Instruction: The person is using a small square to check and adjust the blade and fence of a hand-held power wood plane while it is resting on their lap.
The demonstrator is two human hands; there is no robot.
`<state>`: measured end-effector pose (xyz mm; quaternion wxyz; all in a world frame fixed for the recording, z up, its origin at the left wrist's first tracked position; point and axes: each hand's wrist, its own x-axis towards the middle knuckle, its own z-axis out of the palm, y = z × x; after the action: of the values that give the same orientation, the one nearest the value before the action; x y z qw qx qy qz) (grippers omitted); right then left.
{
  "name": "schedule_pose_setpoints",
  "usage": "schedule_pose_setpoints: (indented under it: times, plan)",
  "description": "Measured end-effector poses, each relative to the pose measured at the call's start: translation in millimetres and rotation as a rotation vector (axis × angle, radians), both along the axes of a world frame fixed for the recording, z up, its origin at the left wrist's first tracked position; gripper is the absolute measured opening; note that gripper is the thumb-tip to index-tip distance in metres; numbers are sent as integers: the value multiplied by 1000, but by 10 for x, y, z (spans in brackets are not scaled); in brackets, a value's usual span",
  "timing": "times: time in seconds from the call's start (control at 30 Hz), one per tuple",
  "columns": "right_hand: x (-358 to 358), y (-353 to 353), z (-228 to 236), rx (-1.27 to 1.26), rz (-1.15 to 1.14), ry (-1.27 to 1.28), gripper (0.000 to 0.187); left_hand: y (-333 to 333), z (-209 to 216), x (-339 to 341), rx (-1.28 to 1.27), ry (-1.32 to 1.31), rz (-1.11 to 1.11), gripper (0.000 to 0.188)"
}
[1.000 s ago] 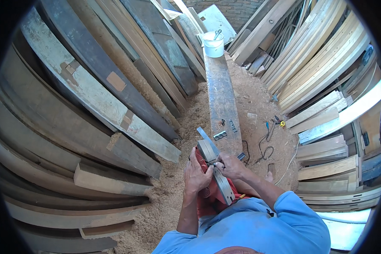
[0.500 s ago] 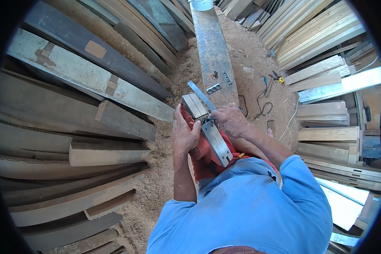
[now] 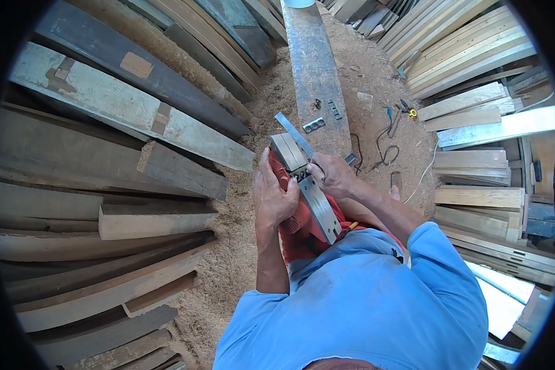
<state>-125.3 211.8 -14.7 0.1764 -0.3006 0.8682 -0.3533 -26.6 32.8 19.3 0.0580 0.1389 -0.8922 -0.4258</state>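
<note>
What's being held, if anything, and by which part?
The left hand holds a red planer by its side; the right hand seems to hold a metal strip by its near end.

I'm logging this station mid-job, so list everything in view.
planer: one, red and grey, at centre
metal strip: one, silvery, beside planer
plank: one, grey-brown, ahead
small metal plates: two, grey, on plank
container: one, white, top edge
cables: several, black or pale, right floor
hand tool: one, black and yellow, right floor
stick: one, yellow, by lap
boards: many, brown to pale, both sides
shavings: uncountable, tan, floor
shirt: one, blue, bottom
left hand: one, bare, on planer
right hand: one, bare, at planer's middle
</note>
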Motion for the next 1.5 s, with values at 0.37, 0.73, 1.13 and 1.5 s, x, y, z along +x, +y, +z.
schedule_pose_setpoints:
  times: [0.37,0.73,1.13,1.5]
  plan:
    - [115,-55,-85,28,-215,-54,36,-1,-47,17,-91,69,-61,91]
    - [-12,6,22,-42,-77,-125,18,-71,-113,-52,24,26,-36,86]
    - [34,131,264,-149,298,328,15,-48,-32,3,83,-21,23,80]
    - [30,-109,265,-34,-15,-153,21,-17,-18,-8,-55,30,-41,84]
